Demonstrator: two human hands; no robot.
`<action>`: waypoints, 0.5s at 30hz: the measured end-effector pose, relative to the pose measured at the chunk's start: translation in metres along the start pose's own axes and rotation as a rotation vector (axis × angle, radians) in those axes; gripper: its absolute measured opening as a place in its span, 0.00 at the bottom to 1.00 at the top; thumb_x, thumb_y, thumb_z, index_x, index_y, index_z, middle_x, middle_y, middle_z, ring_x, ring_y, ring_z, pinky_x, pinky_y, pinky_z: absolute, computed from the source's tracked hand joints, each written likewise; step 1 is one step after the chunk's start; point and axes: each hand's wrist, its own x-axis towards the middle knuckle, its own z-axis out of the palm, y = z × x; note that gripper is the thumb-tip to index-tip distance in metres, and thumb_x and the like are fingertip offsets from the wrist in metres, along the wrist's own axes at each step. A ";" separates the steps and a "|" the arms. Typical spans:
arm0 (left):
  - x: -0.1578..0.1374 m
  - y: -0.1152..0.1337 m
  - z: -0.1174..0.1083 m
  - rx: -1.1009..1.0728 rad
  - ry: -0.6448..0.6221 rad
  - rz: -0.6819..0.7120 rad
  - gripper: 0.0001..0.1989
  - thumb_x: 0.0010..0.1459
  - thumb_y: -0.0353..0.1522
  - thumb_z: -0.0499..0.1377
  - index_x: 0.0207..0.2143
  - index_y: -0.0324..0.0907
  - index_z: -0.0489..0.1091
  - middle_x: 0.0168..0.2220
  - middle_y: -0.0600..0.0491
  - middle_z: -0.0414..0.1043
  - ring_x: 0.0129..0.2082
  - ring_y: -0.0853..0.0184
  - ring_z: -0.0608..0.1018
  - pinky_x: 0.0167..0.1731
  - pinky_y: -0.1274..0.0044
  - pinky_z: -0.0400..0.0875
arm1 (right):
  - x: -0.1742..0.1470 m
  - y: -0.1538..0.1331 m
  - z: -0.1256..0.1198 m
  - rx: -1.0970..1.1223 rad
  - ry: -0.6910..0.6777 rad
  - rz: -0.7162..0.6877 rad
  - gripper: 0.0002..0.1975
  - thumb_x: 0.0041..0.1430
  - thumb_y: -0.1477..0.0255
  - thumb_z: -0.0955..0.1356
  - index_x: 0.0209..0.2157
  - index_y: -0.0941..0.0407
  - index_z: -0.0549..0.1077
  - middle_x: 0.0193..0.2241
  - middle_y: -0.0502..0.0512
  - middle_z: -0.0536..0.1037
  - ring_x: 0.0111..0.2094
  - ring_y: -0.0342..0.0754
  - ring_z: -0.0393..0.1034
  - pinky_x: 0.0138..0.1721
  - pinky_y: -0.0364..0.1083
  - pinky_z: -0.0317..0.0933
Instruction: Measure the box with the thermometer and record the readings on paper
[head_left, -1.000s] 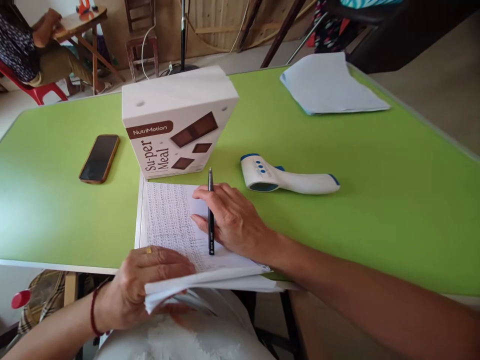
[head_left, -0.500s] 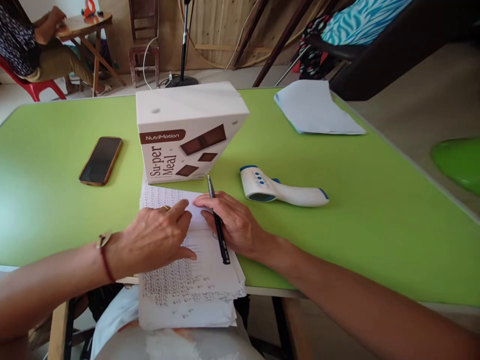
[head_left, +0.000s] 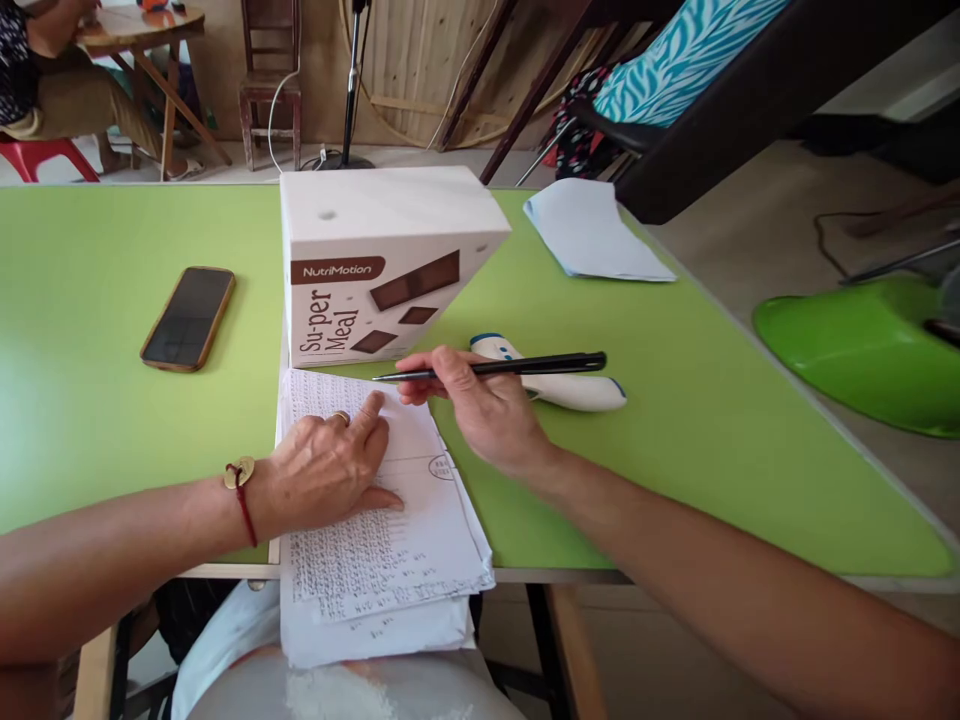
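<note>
A stack of handwritten paper sheets (head_left: 420,530) lies over the front edge of the green table, its lower end hanging past the edge. On the top sheet rests my left hand (head_left: 330,468), thumb and index finger apart, holding nothing. My right hand (head_left: 487,405) pinches a black pen (head_left: 540,364), whose tip points left above the top of the sheet. Behind the paper stands a white NutriMotion box (head_left: 390,260), upright. A white and blue infrared thermometer (head_left: 585,392) lies beyond my right hand, which partly hides it.
A phone (head_left: 187,318) lies on the green table (head_left: 82,420) to the left. Folded white paper (head_left: 596,232) sits at the back right. A green plastic seat (head_left: 862,350) stands beyond the right edge. Another person (head_left: 67,90) sits at a small round table (head_left: 142,32) at the far left.
The pen has swung from lying across my right hand, tip up, to nearly level with its tip to the left. My right hand has lifted and shifted right. My left hand stays on the paper.
</note>
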 end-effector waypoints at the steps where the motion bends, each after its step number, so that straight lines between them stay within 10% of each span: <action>1: 0.001 0.001 0.000 0.011 -0.004 0.003 0.35 0.65 0.54 0.53 0.55 0.30 0.68 0.64 0.27 0.61 0.34 0.58 0.82 0.26 0.70 0.74 | 0.003 0.005 0.003 0.015 0.034 0.012 0.22 0.60 0.49 0.67 0.30 0.54 0.76 0.21 0.51 0.76 0.24 0.46 0.73 0.28 0.48 0.71; 15: 0.000 0.007 0.004 0.003 0.027 -0.024 0.30 0.66 0.51 0.54 0.50 0.30 0.68 0.62 0.23 0.63 0.30 0.59 0.81 0.23 0.71 0.71 | -0.003 0.013 0.011 -0.330 0.188 -0.205 0.07 0.52 0.68 0.69 0.24 0.51 0.67 0.18 0.46 0.71 0.21 0.44 0.63 0.24 0.44 0.61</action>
